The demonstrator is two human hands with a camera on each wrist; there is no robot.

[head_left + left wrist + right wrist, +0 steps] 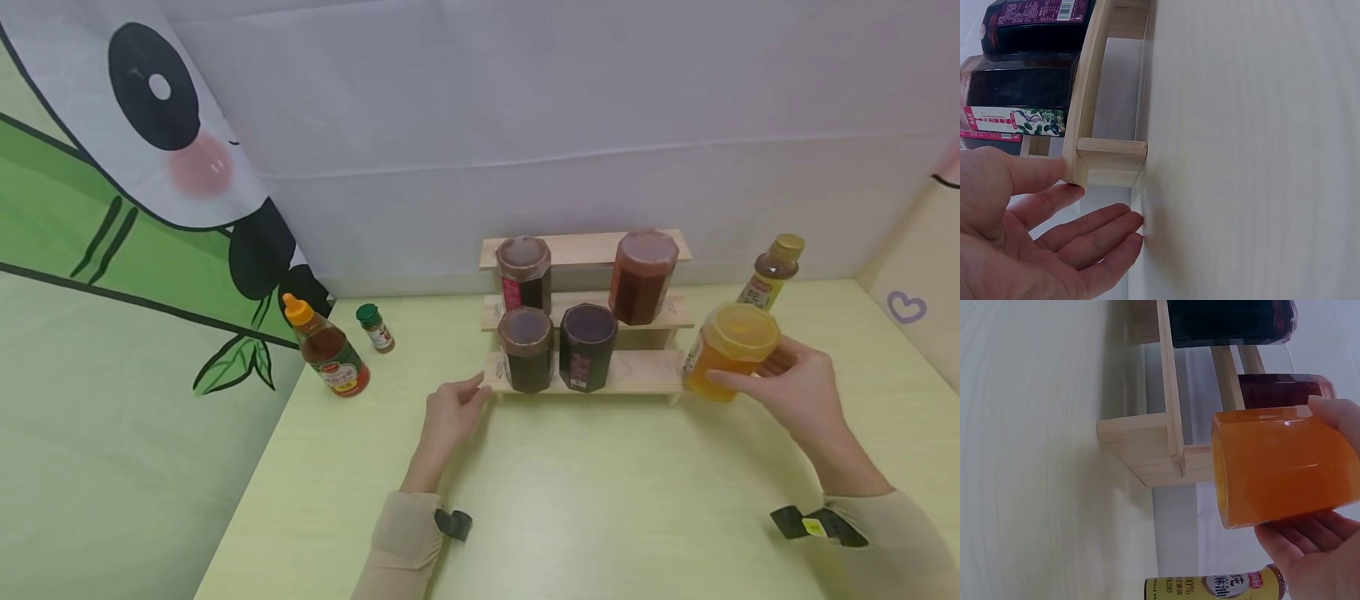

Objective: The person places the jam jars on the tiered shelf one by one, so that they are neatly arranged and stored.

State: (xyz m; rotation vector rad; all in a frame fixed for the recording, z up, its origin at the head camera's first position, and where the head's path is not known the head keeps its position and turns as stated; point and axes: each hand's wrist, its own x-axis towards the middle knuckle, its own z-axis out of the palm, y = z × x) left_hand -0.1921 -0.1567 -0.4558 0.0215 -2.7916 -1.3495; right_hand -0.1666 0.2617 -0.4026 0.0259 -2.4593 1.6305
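Note:
My right hand [804,390] grips a faceted jar of orange-yellow contents [723,354], thumb on the near side and fingers behind. The jar is off the table, beside the right end of a three-step wooden rack [647,369]; in the right wrist view, the orange jar [1285,465] hangs clear of the rack's lowest step. My left hand [452,414] pinches the left end of that step; the left wrist view shows the thumb [1038,174] and index finger at its corner. Two dark jars, one of them a purple-black jar [588,346], stand on the lowest step.
Higher on the rack stand a dark jar with a pink label [523,275] and a reddish jar [642,279]. A sesame oil bottle [771,271] is behind the right hand. At left stand a sauce bottle with an orange cap [330,350] and a green-capped shaker [377,329].

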